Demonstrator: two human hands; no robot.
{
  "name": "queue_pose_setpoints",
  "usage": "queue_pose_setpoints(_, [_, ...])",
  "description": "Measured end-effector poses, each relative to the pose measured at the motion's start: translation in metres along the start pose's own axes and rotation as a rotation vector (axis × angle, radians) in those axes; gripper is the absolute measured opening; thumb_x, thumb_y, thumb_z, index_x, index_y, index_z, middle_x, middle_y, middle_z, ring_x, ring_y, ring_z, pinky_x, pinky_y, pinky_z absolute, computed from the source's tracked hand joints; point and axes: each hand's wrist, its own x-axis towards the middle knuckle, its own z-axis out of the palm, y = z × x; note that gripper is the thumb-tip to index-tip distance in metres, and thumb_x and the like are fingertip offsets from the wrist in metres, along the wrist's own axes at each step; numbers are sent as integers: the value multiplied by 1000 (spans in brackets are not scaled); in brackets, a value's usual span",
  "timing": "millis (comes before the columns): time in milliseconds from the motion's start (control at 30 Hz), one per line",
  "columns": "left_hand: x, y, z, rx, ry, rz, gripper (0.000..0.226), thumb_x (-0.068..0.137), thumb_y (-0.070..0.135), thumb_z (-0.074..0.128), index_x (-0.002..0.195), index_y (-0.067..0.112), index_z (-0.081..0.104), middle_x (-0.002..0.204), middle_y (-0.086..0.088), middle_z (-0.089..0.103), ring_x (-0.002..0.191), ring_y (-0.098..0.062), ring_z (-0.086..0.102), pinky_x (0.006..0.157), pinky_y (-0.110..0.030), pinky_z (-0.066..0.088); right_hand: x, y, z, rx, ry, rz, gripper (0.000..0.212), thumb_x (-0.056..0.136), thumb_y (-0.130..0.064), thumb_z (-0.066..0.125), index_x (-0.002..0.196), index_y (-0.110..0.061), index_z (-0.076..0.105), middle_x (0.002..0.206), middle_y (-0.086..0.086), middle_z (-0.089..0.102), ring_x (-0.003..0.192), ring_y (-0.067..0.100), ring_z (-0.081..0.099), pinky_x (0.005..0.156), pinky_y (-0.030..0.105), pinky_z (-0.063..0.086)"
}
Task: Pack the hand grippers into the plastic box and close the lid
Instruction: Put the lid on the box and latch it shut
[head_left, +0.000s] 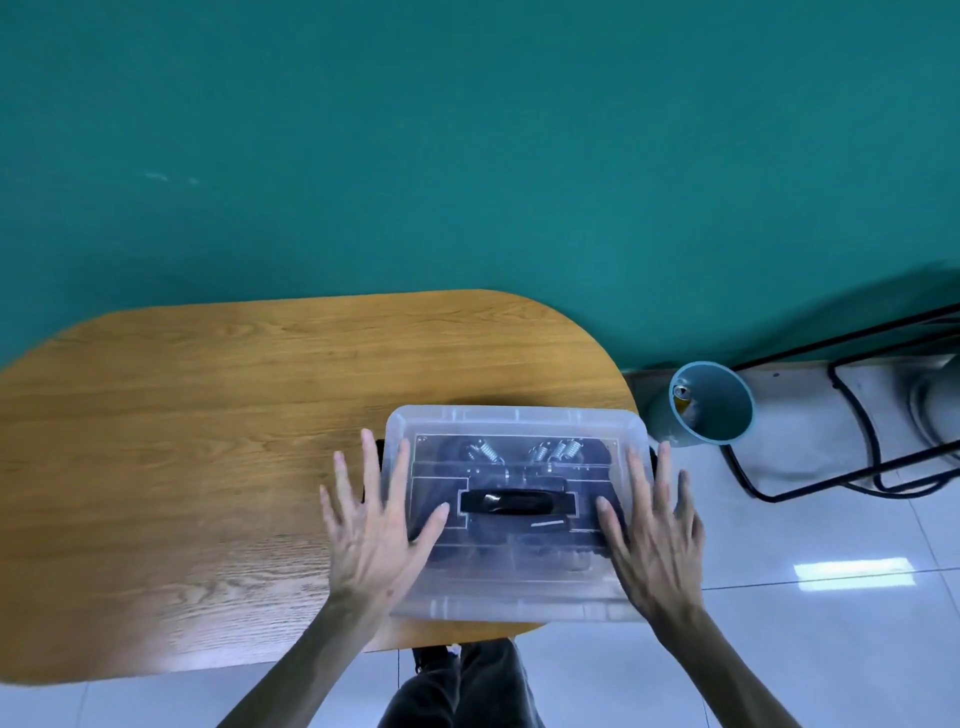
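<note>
Now | clear plastic box (519, 592) lidded | left hand (376, 540), right hand (657, 540) flat, fingers spread, gripping nothing

forearms bare, no sleeves | dark grey trousers (467, 691) | grips: bare hands, no gloves

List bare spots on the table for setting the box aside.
Free: the whole wooden table left of the left hand, and the strip between the plastic box and the far edge. Crowded: the right end, where box and right hand overhang the edge.
</note>
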Motion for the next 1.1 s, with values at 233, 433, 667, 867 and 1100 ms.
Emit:
queue_pose_setpoints(233, [1,-2,-1,-173,-114,-20,81,92,72,34,152,48,-14,158,6,-38,150,-42,7,109,-66,34,-11,6,-5,310,-30,58,70,96,-63,39,154,-51,2,167,-12,-2,129,43,49,95,51,47])
queue_pose_setpoints(433, [-1,2,-11,-363,-102,-49,77,92,66,42,148,60,-9,157,18,-36,145,-38,32,96,-67,44,-9,6,-7,331,-34,45,72,91,-74,28,154,-50,2,165,-16,6,140,32,37,103,51,40])
queue_pose_setpoints(667, [-5,1,-17,-370,-115,-72,78,90,68,47,146,64,-6,163,4,-14,133,-46,38,92,-60,48,-11,3,-3,56,58,109,67,96,-56,40,156,-40,16,158,12,24,94,41,50,75,48,51])
queue_pose_setpoints(867, [-4,-5,-7,-24,43,-36,71,90,73,31,155,49,12,157,-14,18,90,-28,35,75,-42,48,-16,-12,3,-69,122,84,68,99,-44,49,158,-27,20,163,15,19,79,36,50,62,43,50])
queue_pose_setpoints(1100, [-17,29,-2,93,71,-18,77,91,76,22,157,39,8,167,-9,-10,82,-29,42,65,-38,45,-26,-33,9,-153,68,120,77,91,-72,30,158,-37,14,166,12,9,106,43,45,78,48,47])
